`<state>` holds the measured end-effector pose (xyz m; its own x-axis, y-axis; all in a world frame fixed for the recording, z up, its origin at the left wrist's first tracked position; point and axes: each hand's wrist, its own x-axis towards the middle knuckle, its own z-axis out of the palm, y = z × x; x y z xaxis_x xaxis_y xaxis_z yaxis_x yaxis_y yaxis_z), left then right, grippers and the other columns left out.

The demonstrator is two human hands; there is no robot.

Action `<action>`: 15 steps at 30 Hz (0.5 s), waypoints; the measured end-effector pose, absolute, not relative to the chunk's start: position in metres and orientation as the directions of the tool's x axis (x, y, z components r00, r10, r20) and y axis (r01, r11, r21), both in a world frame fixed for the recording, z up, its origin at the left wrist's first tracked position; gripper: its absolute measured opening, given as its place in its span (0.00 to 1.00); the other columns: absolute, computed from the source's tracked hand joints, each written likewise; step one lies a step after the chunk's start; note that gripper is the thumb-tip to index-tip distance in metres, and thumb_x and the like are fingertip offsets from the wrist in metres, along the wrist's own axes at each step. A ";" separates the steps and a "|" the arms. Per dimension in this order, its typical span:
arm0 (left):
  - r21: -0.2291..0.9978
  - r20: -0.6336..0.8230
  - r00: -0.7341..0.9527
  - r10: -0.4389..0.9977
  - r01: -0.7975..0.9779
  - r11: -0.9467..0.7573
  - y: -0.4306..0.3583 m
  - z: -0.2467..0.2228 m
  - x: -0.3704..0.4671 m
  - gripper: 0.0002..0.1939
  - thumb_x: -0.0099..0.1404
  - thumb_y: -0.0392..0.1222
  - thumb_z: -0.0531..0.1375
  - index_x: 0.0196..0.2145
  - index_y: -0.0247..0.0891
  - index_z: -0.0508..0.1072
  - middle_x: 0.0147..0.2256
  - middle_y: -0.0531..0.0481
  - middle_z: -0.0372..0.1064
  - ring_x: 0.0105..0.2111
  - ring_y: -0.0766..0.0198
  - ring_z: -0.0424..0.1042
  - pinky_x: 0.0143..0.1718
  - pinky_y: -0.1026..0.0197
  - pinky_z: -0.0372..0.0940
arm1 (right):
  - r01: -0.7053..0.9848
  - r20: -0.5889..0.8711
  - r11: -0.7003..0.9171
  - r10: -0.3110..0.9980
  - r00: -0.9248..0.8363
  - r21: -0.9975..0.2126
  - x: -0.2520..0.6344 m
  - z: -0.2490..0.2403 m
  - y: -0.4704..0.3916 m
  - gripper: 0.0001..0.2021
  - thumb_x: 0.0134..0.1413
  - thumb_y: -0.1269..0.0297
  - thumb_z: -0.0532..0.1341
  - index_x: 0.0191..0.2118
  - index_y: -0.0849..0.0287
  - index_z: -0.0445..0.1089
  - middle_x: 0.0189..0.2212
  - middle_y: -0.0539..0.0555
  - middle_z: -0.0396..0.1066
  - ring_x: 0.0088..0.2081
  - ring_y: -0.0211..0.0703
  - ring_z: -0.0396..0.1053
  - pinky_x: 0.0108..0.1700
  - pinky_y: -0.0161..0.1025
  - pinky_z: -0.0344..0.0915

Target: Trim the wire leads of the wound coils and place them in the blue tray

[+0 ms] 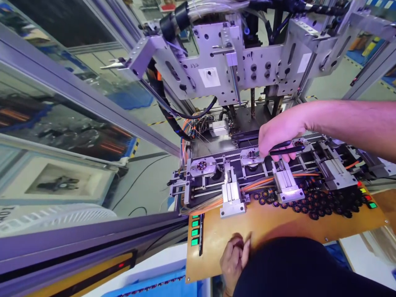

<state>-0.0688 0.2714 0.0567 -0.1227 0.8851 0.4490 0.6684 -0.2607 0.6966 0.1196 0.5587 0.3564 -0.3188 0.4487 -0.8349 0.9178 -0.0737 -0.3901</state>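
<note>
My right hand (280, 134) reaches in from the right over the machine's row of fixtures. It is closed around a pair of black-handled pliers (280, 151), whose handles stick out to the right below my fingers. The tips point left at the middle metal fixture (250, 156); whether they touch the part there I cannot tell. On the tan board (213, 247) near my body rests my left hand (233, 258), fingers curled and nothing visible in them. Left of the pliers, another fixture (202, 166) bears a small round part with a dark, copper-coloured ring.
Many small black round parts (321, 204) lie piled on the board's right side. A black pen (201, 235) lies beside green buttons (194, 232) at the left. Metal cylinder blocks (232, 194) stand before the fixtures. A large metal plate assembly (213, 66) hangs above.
</note>
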 end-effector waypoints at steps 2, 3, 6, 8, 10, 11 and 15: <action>0.691 0.433 -0.105 0.895 0.676 -0.256 0.270 0.055 -0.071 0.15 0.62 0.33 0.63 0.21 0.37 0.63 0.27 0.53 0.68 0.25 0.71 0.72 0.27 0.69 0.66 | 0.915 -0.831 -0.044 0.438 -0.344 -0.402 0.120 0.356 0.559 0.13 0.59 0.66 0.58 0.28 0.73 0.69 0.22 0.52 0.70 0.20 0.37 0.71 0.22 0.26 0.64; 0.688 0.425 -0.094 0.901 0.680 -0.254 0.270 0.054 -0.071 0.14 0.62 0.33 0.63 0.22 0.37 0.63 0.27 0.53 0.68 0.26 0.70 0.73 0.28 0.69 0.67 | 0.912 -0.829 -0.033 0.431 -0.356 -0.409 0.121 0.356 0.559 0.13 0.59 0.66 0.58 0.28 0.73 0.69 0.22 0.52 0.70 0.20 0.37 0.71 0.22 0.26 0.64; 0.685 0.417 -0.079 0.905 0.682 -0.256 0.269 0.055 -0.073 0.13 0.63 0.32 0.63 0.24 0.38 0.64 0.28 0.53 0.68 0.27 0.70 0.73 0.30 0.68 0.68 | 0.912 -0.828 -0.020 0.427 -0.363 -0.411 0.121 0.355 0.560 0.13 0.59 0.66 0.57 0.29 0.72 0.69 0.21 0.52 0.69 0.20 0.37 0.71 0.21 0.26 0.64; 0.683 0.418 -0.070 0.906 0.681 -0.262 0.269 0.055 -0.072 0.12 0.63 0.31 0.62 0.25 0.38 0.63 0.29 0.52 0.69 0.27 0.70 0.73 0.30 0.68 0.68 | 0.916 -0.831 -0.025 0.432 -0.351 -0.400 0.120 0.354 0.560 0.14 0.60 0.66 0.57 0.29 0.72 0.69 0.20 0.51 0.69 0.20 0.37 0.71 0.22 0.27 0.64; 0.682 0.421 -0.064 0.905 0.680 -0.269 0.270 0.056 -0.072 0.12 0.64 0.31 0.61 0.25 0.38 0.64 0.29 0.52 0.69 0.27 0.69 0.73 0.31 0.67 0.68 | 0.919 -0.832 -0.035 0.439 -0.339 -0.393 0.118 0.355 0.560 0.14 0.61 0.66 0.56 0.29 0.72 0.69 0.21 0.52 0.69 0.20 0.38 0.71 0.22 0.28 0.64; 0.682 0.423 -0.062 0.904 0.679 -0.272 0.270 0.056 -0.072 0.12 0.64 0.31 0.61 0.26 0.38 0.64 0.29 0.51 0.69 0.28 0.69 0.73 0.31 0.67 0.68 | 0.919 -0.834 -0.042 0.439 -0.335 -0.392 0.117 0.354 0.560 0.14 0.61 0.67 0.56 0.29 0.72 0.69 0.21 0.52 0.69 0.20 0.38 0.71 0.22 0.28 0.64; 0.676 0.442 -0.061 0.895 0.678 -0.288 0.270 0.053 -0.073 0.12 0.63 0.31 0.62 0.26 0.38 0.64 0.29 0.51 0.69 0.28 0.69 0.74 0.30 0.67 0.68 | 0.924 -0.842 -0.061 0.436 -0.317 -0.378 0.113 0.353 0.558 0.13 0.60 0.66 0.58 0.27 0.69 0.69 0.19 0.51 0.68 0.18 0.35 0.69 0.21 0.28 0.65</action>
